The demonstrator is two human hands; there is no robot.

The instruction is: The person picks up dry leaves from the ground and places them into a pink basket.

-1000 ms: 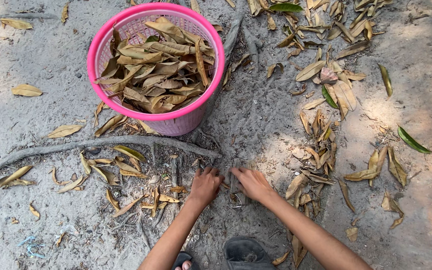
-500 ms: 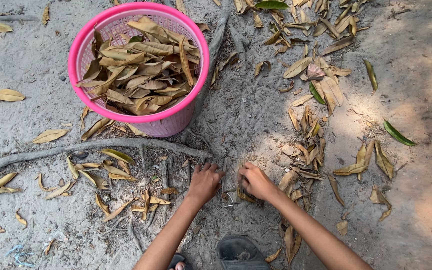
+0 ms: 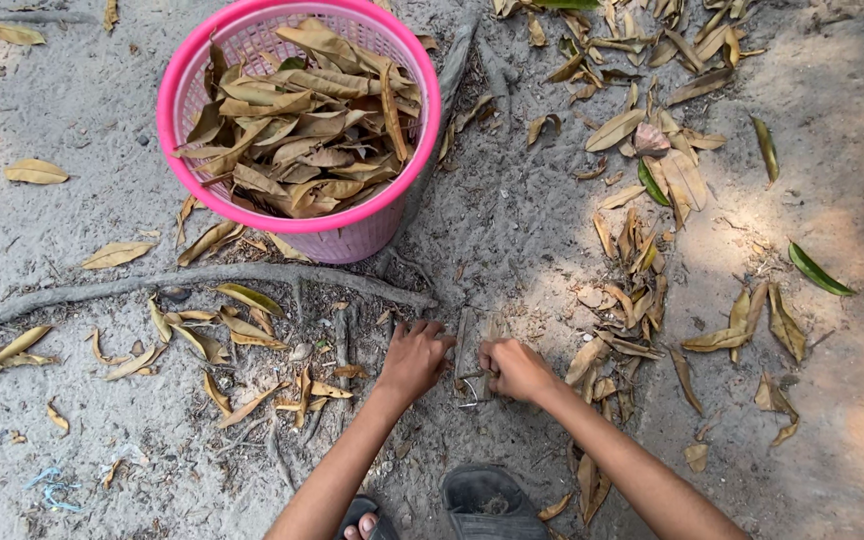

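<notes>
Gripping grey flat strip (image 3: 466, 345), long axis pointing away, both hands (image 3: 517, 368)

Outdoor sandy ground (image 3: 512, 220), grey and shaded at left, sunlit patches at right, a root (image 3: 202, 280) running across it, dry leaves (image 3: 642, 250) scattered around, a pink basket (image 3: 352, 235) of leaves at top.

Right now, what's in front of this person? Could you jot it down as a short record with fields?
ground: sandy dirt with a long tree root
basket: pink basket, full of dry brown leaves
left hand: left hand palm down on the dirt
right hand: right hand closed on a small clump of leaves
scattered: dry leaves to the right
</notes>
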